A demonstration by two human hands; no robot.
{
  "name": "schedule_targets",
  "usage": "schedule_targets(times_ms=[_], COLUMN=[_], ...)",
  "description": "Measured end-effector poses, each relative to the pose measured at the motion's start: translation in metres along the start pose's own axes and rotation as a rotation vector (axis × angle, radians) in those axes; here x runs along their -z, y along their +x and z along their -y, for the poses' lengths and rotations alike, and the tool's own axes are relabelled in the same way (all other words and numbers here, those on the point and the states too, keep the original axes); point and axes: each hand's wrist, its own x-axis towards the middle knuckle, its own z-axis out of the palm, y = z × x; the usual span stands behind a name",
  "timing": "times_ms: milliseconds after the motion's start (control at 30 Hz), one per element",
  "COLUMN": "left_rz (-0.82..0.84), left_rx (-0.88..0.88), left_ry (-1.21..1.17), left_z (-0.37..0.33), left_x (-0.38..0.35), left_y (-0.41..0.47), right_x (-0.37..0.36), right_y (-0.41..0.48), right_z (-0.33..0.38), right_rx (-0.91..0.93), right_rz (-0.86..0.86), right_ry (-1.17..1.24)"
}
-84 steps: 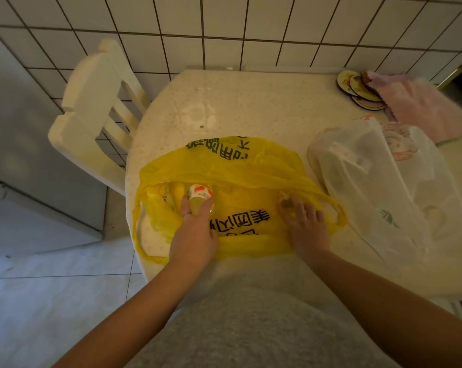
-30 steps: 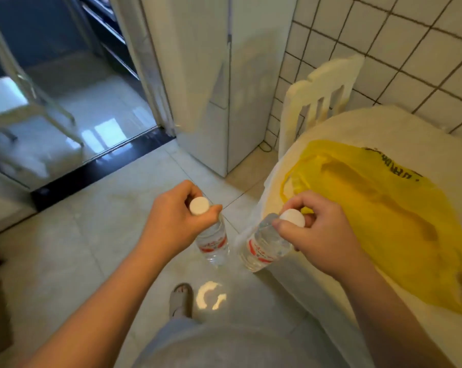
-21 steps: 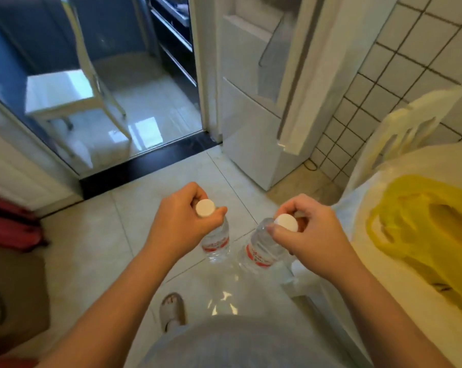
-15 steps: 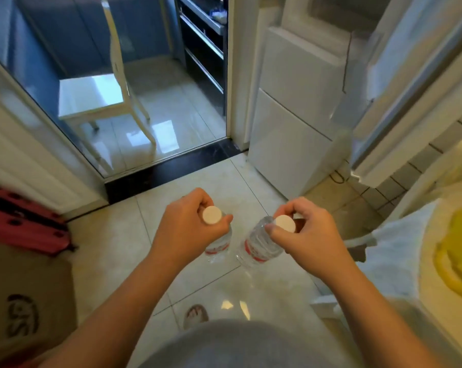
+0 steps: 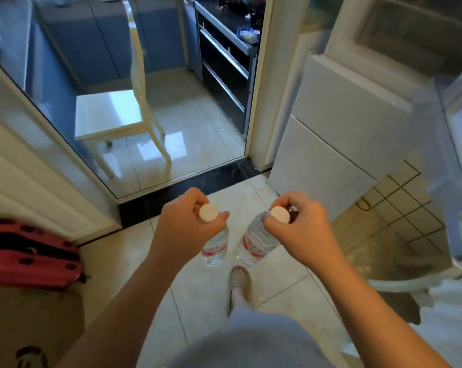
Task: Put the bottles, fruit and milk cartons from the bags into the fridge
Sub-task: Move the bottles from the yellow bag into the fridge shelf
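Okay so, fridge (image 5: 338, 144): white and boxy with smooth flat panels. It stands ahead and to the right of both hands, beside the doorway. The blurry pale door (image 5: 461, 144) at the far right edge looks like its top door hanging open, but I can't say for sure.
Floor (image 5: 198, 309): glossy beige tiles, nothing lying between the person and the fridge.
Chair (image 5: 115, 115): white, hard and shiny, off in the next room behind the glass, well out of the way.
Red case (image 5: 30, 258): ribbed plastic, down on the left by the wall, not involved.
Left hand (image 5: 182, 232): fingers and thumb curled round the neck of the left bottle (image 5: 216, 247), just under the cap.
Right hand (image 5: 304, 232): same deal, fingertips pinching the neck of the right bottle (image 5: 253, 244). This hand is on the fridge side, so I'd guess its bottle goes in first.
Bottles: clear, thin, ridged plastic with water inside and red-and-white labels round the middle. Both hang below the fingers over the floor, close together but apart. The left one hangs about straight down and the right one tilts, its base swinging toward the left one.
Key relation: the long axis runs downward from the grip, so each bottle is already close to upright. Probably it only needs a carry forward and right, then a lift onto a shelf.
Caps (image 5: 208, 212): round, flat and off-white, facing up at the camera.
Bags, fruit, cartons: not in view.
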Motion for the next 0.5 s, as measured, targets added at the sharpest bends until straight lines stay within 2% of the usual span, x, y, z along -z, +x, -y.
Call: schedule_targets(times_ms=[267,500], left_rz=[0.004,-0.005], left_rx=[-0.088,-0.197], left_ry=[0.013,-0.041], left_z=[-0.008,-0.039], left_x=[-0.04,-0.098], left_y=[0.15,0.282], right_x=[0.011,0.058], right_y=[0.147,0.263], right_z=[-0.002,-0.011], right_rx=[0.035,0.027], right_rz=[-0.036,-0.222], right_ry=[-0.029,0.014])
